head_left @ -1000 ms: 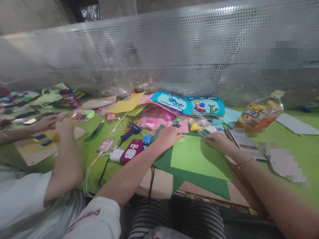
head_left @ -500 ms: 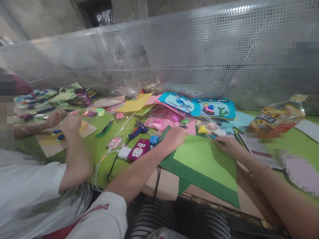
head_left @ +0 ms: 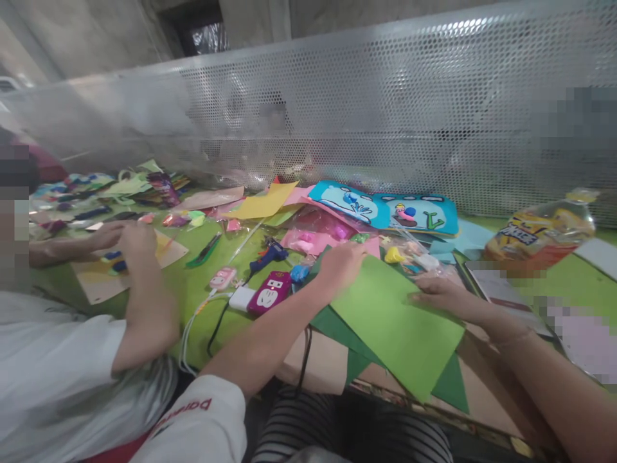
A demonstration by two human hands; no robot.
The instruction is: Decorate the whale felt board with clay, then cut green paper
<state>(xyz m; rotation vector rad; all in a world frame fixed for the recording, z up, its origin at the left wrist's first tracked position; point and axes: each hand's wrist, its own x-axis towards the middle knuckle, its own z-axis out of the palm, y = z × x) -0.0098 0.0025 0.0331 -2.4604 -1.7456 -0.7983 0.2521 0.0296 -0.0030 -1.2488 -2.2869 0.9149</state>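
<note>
My left hand (head_left: 343, 262) rests curled on the far left corner of a light green paper sheet (head_left: 395, 321), gripping its edge. My right hand (head_left: 441, 294) lies flat on the sheet's right edge, fingers stretched out. The light green sheet lies turned at an angle over a dark green sheet (head_left: 448, 389), which sits on brown cardboard (head_left: 313, 360) at the table's front edge.
Another person at my left works with both hands (head_left: 128, 238) on a card with blue pieces. A glue gun (head_left: 267, 254), a purple power strip (head_left: 268, 292), a blue picture board (head_left: 385, 209), a snack bag (head_left: 540, 235) and coloured papers crowd the green table. A perforated metal screen (head_left: 385, 116) stands behind.
The light green sheet has been turned clockwise, so one corner now points over the table's front edge. My hands shifted with it. The view has swung slightly left.
</note>
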